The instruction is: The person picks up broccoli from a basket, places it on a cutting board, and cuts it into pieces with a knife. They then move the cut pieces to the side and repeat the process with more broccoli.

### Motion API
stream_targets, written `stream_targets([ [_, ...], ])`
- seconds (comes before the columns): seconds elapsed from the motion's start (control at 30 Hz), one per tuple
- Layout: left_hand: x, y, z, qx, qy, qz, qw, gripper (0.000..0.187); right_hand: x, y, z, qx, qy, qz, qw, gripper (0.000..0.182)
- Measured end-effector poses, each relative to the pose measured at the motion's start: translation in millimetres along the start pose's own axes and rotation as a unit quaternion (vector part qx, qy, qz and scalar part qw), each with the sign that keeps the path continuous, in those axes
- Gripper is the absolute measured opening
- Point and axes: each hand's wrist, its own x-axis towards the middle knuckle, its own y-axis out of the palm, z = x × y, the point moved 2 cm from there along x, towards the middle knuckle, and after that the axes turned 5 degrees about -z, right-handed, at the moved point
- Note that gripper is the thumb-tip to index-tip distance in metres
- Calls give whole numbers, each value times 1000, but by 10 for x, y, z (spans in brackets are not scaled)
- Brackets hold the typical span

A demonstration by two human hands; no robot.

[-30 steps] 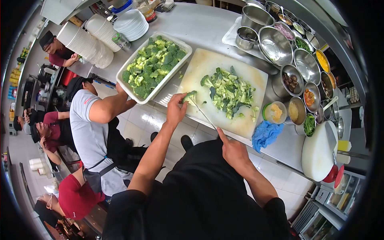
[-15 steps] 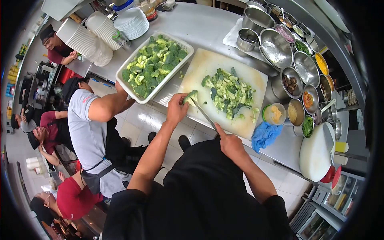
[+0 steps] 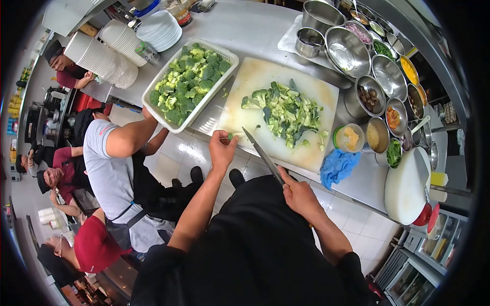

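At centre frame, the left hand (image 3: pixel 223 148) pinched a small stem (image 3: pixel 230 136) at the board's (image 3: pixel 255 81) near edge; the right hand (image 3: pixel 298 196) gripped the knife (image 3: pixel 263 155). A cut pile (image 3: pixel 286 109) lay mid-board; the basket (image 3: pixel 224 53), upper left, remained full of broccoli (image 3: pixel 189 84).

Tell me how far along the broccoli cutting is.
Done: a pile of cut broccoli lies on the cutting board. In hand: the left hand pinches a small green piece at the board's edge; the right hand holds the knife. Left: the white basket is full of whole florets.
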Motion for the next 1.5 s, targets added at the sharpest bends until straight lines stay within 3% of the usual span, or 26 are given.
stream_targets([
  [0.17,60,22,100,9,2,-14,1000,33,144,147,-167,-18,-3,27,999,61],
  [0.23,103,-4,75,-206,-99,-2,974,28,161,86,-245,-2,8,54,998,64],
  [0.27,181,-37,29,-207,-94,0,974,28,165,105,-285,-6,-9,44,999,63],
  [0.33,279,-155,-314,-490,-250,25,835,25,196,211,-399,35,-6,44,998,63],
  [0.37,425,-170,-320,-490,-249,25,835,25,206,259,-454,74,-3,51,996,63],
  [0.43,799,-100,-397,-459,-257,171,833,28,256,288,-434,77,-6,48,996,63],
  [0.47,882,21,-455,-459,-254,170,834,28,276,291,-418,81,-6,47,996,62],
  [0.5,917,197,-592,-229,-125,161,952,31,290,277,-408,81,-8,45,996,62],
  [0.53,931,313,-670,19,16,139,990,34,302,256,-406,105,4,55,993,62],
  [0.57,937,373,-637,19,18,141,990,34,312,230,-412,129,17,64,989,62],
  [0.6,970,472,-541,96,165,123,974,37,301,134,-348,129,17,60,990,62],
  [0.63,970,556,-500,170,307,101,931,39,254,4,-256,152,101,81,980,61],
  [0.67,1032,568,-398,137,284,108,943,38,213,-61,-230,174,185,102,962,60],
  [0.7,1016,527,-436,137,288,114,941,38,190,-34,-324,179,188,97,961,60],
  [0.77,819,340,-507,134,278,81,948,37,93,31,-528,64,62,-43,995,60],
  [0.83,619,222,-450,167,266,90,945,37,-3,-12,-408,3,62,-51,997,60],
  [0.9,430,148,-358,213,157,119,957,37,-28,26,-317,-17,27,-77,996,59],
  [1.03,320,197,-288,189,196,50,961,38,58,33,-124,-32,28,-39,998,62],
  [1.17,322,155,-274,172,204,52,962,37,245,112,-262,-26,-10,-41,999,60],
  [1.23,372,117,-237,96,114,117,982,41,313,126,-440,-19,-18,-32,999,60],
  [1.27,404,76,-229,96,116,113,982,41,307,134,-529,30,-38,-39,998,58],
  [1.3,466,49,-152,-96,-26,188,977,46,326,140,-555,79,-61,-46,994,57],
  [1.33,494,9,-129,-283,-165,249,912,52,283,42,-449,75,14,6,997,56],
  [1.37,527,-73,-117,-283,-161,238,915,52,268,23,-375,75,4,12,997,56],
  [1.47,492,-283,-302,-495,-223,274,794,61,204,56,-297,134,90,25,987,56],
  [1.5,501,-353,-400,-496,-216,266,798,61,203,116,-335,134,79,30,987,56],
])
